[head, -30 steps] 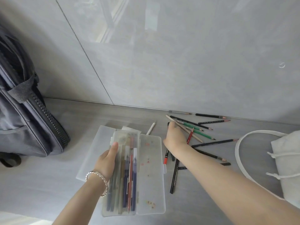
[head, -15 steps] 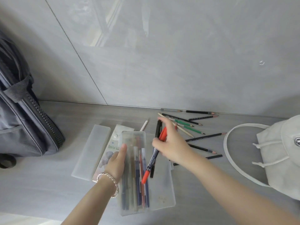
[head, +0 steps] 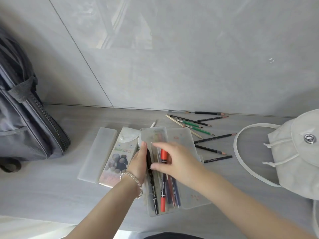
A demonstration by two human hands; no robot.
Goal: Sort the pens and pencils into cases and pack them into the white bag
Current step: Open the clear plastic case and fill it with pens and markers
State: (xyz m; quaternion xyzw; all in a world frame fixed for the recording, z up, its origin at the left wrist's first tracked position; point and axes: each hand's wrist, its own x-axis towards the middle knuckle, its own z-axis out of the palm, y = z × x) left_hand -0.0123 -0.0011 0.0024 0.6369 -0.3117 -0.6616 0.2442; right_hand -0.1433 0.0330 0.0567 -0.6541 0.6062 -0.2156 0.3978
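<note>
A clear plastic pen case (head: pixel 153 134) lies open on the grey table, its lid (head: pixel 191 192) folded out to the right. Several pens fill it, with a black marker (head: pixel 152 187) and a red marker (head: pixel 163 203) on top. My left hand (head: pixel 139 163) grips the case's left edge. My right hand (head: pixel 179 161) hovers flat over the pens with fingers spread, touching the red marker. Several loose pencils (head: pixel 196 128) lie behind the case near the wall. The white bag (head: pixel 296 161) sits at the right, its strap looped on the table.
A frosted closed case (head: pixel 98 152) and a printed soft case (head: pixel 119 157) lie left of the open one. A white pen (head: pixel 153 124) lies behind them. A dark grey backpack (head: pixel 25 126) stands at the far left against the wall.
My right hand carried the black and red markers from the pencil pile to the open case and laid them in it. The left hand stayed on the case.
</note>
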